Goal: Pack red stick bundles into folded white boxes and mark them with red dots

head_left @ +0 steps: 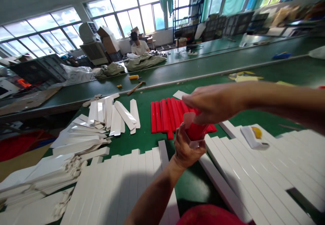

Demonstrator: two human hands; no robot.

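Glossy red plastic sticks (165, 116); smooth white card boxes (122, 181), faint sheen; matt green counter (144, 137), smooth-faced; creased olive cloth (144, 61), dull and soft-looking.

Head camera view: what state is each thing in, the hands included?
Left hand: closed around white box, its top flap open.
Right hand: pinching red stick, partly inside the box.
Loose red sticks: lying side by side.
Flat cartons: unfolded, piled.
Long white boxes: laid in rows.

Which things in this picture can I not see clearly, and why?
Head view, long red stick: top end hidden under the right hand.
Head view, narrow white cardboard carton: lower part covered by the left hand.
Head view, small white and yellow tool: blurred, kind unclear.
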